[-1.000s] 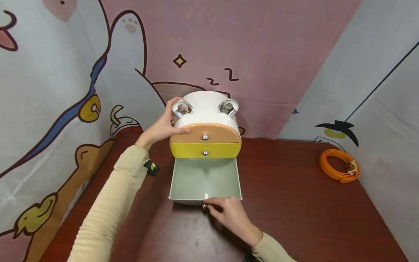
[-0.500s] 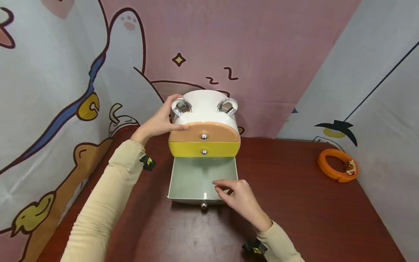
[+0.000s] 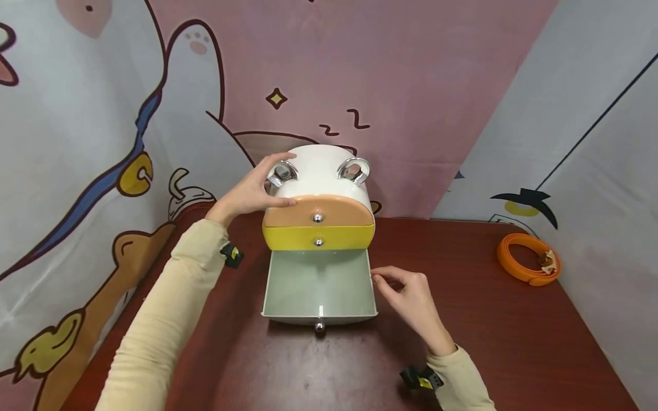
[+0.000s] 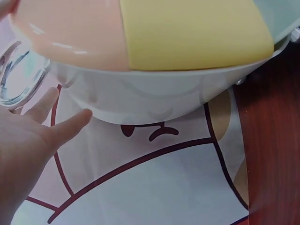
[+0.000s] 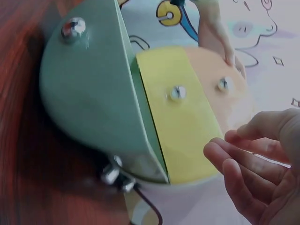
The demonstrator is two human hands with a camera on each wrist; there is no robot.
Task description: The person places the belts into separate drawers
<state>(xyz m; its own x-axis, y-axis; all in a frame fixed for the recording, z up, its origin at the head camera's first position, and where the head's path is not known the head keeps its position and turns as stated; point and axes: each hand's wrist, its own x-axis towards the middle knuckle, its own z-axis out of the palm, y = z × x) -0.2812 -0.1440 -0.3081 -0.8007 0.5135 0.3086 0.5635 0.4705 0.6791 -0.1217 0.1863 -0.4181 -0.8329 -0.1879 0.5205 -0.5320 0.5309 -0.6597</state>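
Observation:
A small white cabinet (image 3: 320, 165) with two chrome ring-shaped ears stands on the table. Its peach top drawer (image 3: 334, 211) and yellow middle drawer (image 3: 293, 237) are closed; the pale green bottom drawer (image 3: 319, 285) is pulled far out, its round silver knob (image 3: 320, 327) facing front. My left hand (image 3: 249, 191) rests on the cabinet's left upper side, thumb on the peach front and fingers spread by the left ear. Beside the green drawer's right wall is my right hand (image 3: 411, 299), thumb and forefinger close together, holding nothing; whether it touches the wall I cannot tell.
An orange coiled strap (image 3: 529, 260) lies at the right of the dark red table (image 3: 493, 337). Cartoon-printed cloth (image 3: 401, 103) hangs behind and along both sides. Small silver feet (image 5: 111, 173) show under the cabinet in the right wrist view.
My right hand has let go of the green drawer's knob and moved up and right to beside the drawer's right wall. The left hand stays on the cabinet; the drawer remains pulled out.

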